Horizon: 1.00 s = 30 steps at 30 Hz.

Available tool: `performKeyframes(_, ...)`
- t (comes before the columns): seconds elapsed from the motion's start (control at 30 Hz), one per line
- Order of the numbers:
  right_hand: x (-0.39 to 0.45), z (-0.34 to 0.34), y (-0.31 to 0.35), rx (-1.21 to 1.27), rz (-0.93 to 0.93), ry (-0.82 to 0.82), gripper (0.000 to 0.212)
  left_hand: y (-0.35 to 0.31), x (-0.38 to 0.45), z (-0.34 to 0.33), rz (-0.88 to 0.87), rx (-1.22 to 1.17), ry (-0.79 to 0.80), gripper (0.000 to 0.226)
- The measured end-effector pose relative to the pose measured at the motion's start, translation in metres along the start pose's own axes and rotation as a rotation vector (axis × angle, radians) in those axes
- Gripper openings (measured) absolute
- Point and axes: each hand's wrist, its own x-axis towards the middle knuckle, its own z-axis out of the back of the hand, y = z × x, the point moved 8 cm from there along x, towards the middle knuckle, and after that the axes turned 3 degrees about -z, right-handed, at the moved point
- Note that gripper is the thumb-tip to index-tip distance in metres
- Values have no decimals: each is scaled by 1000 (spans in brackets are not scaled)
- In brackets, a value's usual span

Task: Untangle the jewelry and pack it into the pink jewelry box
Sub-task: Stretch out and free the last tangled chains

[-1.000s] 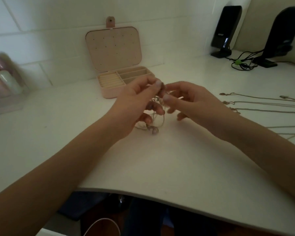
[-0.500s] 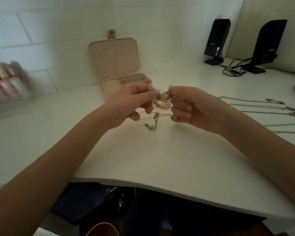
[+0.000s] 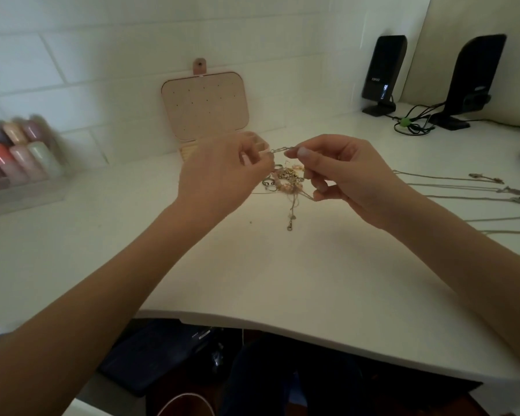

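Note:
A tangled clump of jewelry [image 3: 285, 180] with gold, pink and silver pieces lies on the white desk, a thin chain with a clasp [image 3: 290, 219] trailing toward me. My left hand [image 3: 222, 172] and my right hand [image 3: 339, 172] are raised just above the clump, and each pinches one end of a short silver link chain [image 3: 282, 149] stretched between them. Behind my left hand, the pink jewelry box [image 3: 204, 106] stands open against the wall, its lid upright and its compartments partly hidden.
Several untangled necklaces [image 3: 463, 187] lie in rows on the desk at the right. A clear organizer with pastel bottles [image 3: 18, 157] sits at the left. Two black speakers [image 3: 383, 73] and cables [image 3: 409, 124] stand at the back right. The desk's front edge [image 3: 282, 322] curves near me.
My hands rose and drew slightly apart, stretching a short link chain between their fingertips. The clump now lies on the desk below them.

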Motion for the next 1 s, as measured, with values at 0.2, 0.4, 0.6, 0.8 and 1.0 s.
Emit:
performKeyframes(0.2, 2, 3, -5, -29, -9, -16, 19, 6, 3, -8, -29, 285, 106, 56)
performKeyframes(0.4, -2, -4, -9, 53, -111, 97, 16, 49, 5, -16, 348, -200, 151, 45)
performKeyframes(0.6, -3, -5, -15, 46, -194, 156, 35, 66, -7, -36, 707, -1260, 202, 73)
performKeyframes(0.8, -10, -18, -17, 76, -279, 306, 40, 49, -17, -52, 756, -1342, 352, 54)
performKeyframes(1.0, -4, 0, -20, 147, -280, 144, 32, 75, -16, -48, 740, -1092, 354, 62)
